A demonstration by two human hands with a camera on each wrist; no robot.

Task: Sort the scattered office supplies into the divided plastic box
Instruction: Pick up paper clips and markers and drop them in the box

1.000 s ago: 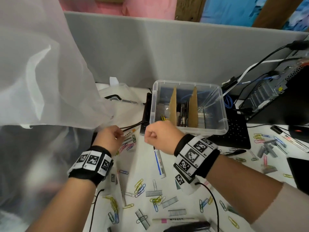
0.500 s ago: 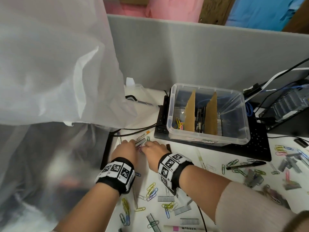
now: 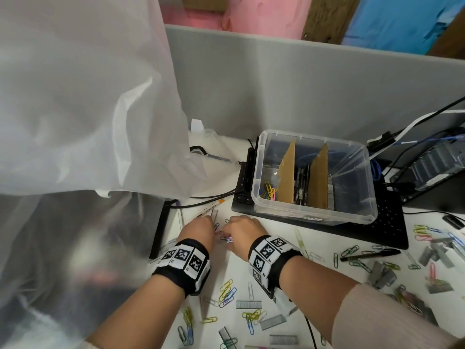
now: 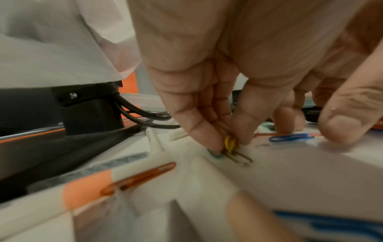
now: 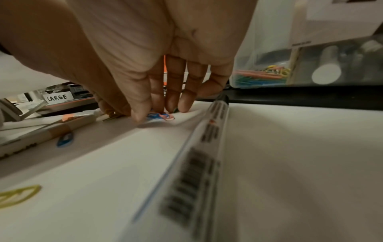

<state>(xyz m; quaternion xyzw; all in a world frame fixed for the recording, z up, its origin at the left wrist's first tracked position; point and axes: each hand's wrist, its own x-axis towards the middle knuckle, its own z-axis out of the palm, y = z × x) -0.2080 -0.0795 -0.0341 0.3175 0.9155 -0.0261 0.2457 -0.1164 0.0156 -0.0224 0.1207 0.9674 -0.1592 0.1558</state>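
Divided plastic box (image 3: 314, 177) sits on a black keyboard (image 3: 387, 230) at the far side of the white desk (image 3: 327, 250). Two cardboard dividers (image 3: 286, 177) split it into three compartments: coloured paper clips in the left one (image 3: 270, 191), dark pens in the middle (image 3: 302, 182), grey staple strips in the right (image 3: 331, 191).

Left hand (image 3: 197, 229) is down on the desk in front of the box and to its left — fingertips (image 4: 213, 144) pinch a small bunch of clips, a yellow clip (image 4: 230, 142) and a metal one (image 4: 240, 158) visible between them. Right hand (image 3: 240, 231) is just beside it, fingers (image 5: 182, 104) curled down with their tips on a blue and pink clip cluster (image 5: 161, 116); whether the clips are lifted or only pressed cannot be told.

A white marker (image 5: 203, 147) lies on the desk near the right hand. More loose clips (image 3: 227, 293), staple strips (image 3: 247, 304) and a black pen (image 3: 370, 254) are scattered over the near and right desk. A translucent plastic sheet (image 3: 83, 96) hangs at left — cables (image 3: 208, 197) run beneath it.
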